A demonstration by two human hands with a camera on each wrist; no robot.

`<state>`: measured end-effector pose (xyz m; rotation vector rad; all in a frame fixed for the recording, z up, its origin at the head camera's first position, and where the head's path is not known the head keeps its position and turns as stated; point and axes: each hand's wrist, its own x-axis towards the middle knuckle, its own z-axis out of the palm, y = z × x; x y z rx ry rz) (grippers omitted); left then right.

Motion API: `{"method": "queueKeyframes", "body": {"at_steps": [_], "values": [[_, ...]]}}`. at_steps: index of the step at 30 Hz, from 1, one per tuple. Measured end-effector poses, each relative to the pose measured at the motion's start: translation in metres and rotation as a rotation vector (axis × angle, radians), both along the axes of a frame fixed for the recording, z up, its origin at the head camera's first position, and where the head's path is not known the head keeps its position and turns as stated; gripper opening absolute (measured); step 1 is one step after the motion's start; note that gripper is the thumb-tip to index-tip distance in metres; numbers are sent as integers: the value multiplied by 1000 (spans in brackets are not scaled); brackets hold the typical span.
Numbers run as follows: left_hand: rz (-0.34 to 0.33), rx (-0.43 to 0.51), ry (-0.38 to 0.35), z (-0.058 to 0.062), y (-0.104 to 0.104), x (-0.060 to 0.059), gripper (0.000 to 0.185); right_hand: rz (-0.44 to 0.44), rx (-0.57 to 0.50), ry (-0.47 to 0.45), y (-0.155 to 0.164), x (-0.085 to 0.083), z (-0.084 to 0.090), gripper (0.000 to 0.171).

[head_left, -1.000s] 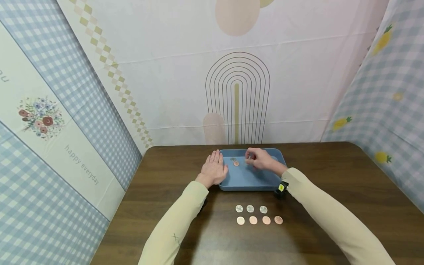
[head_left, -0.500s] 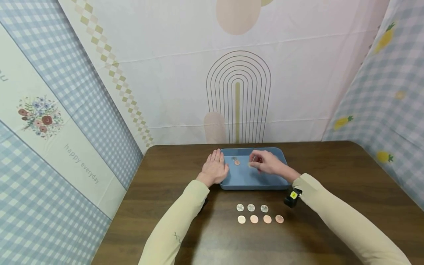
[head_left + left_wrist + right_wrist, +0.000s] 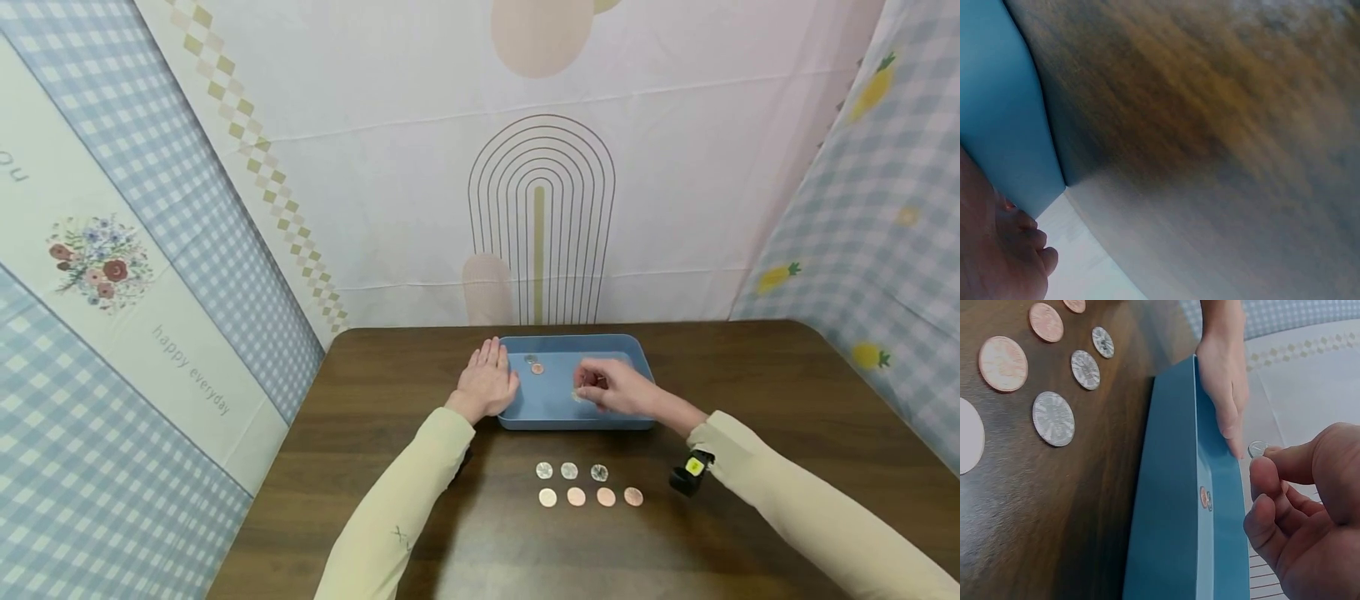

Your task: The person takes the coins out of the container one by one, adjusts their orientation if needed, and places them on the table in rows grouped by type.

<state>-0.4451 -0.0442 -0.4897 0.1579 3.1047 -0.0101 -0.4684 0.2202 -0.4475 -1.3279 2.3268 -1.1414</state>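
My right hand (image 3: pixel 609 387) pinches a silver coin (image 3: pixel 1257 449) between thumb and forefinger, above the right part of a blue tray (image 3: pixel 555 423). My left hand (image 3: pixel 486 382) lies with straight fingers against the tray's left side. Inside the tray, toward its back left, a copper coin (image 3: pixel 537 368) lies beside a silver-grey coin (image 3: pixel 531 358). In front of the tray, a row of three silver coins (image 3: pixel 569 471) lies on the table, and nearer to me runs a row of several copper-coloured coins (image 3: pixel 576 497).
The brown wooden table (image 3: pixel 390 467) reaches back to a white patterned cloth (image 3: pixel 405 208). Checked blue cloth hangs on both sides. A black wrist device (image 3: pixel 692 471) sits at my right cuff.
My right hand, with the silver coin, has moved right and toward me over the tray. The left hand stays at the tray's side, and the coins on the table lie as before.
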Motion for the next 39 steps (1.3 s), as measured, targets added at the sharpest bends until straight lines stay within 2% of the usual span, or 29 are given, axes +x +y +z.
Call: {"method": "queueKeyframes", "body": {"at_steps": [6, 13, 18, 39], "values": [[0, -2, -5, 0, 0, 0, 65, 9, 16, 24, 11, 6, -4, 8], [10, -3, -4, -1, 1, -1, 65, -17, 139, -8, 24, 12, -5, 12], [11, -5, -1, -1, 1, -3, 65, 2, 195, -29, 34, 18, -6, 12], [13, -15, -10, 0, 3, -5, 64, 69, 250, -144, 61, 36, -29, 15]]}}
